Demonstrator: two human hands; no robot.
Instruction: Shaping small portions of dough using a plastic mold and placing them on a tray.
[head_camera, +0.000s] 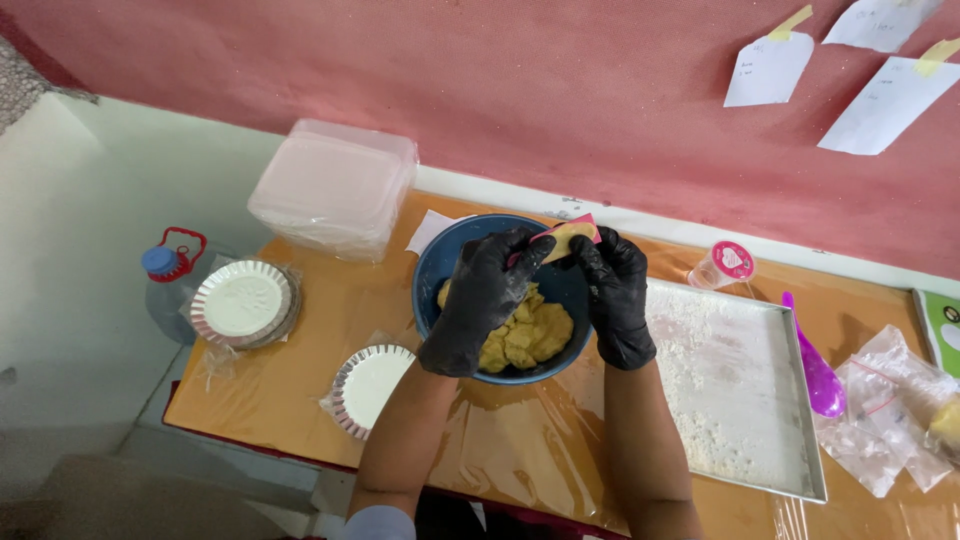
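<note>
Both gloved: left hand & right hand pinching pink scraper above blue bowl, dough falling back in.

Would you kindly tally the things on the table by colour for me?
Blue: 1, bowl
Purple: 1, spoon
Silver-rimmed: 2, foil plate stacks
Grey: 1, floured tray
Clear: 1, container stack
Pink-lidded: 1, cup
Total: 7

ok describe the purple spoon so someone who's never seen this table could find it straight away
Start at the orange table below the pink wall and find the floured metal tray to the right of the blue bowl. The purple spoon lies just off the tray's right edge, next to clear plastic bags. It is the only purple thing there, long and glossy.
</note>
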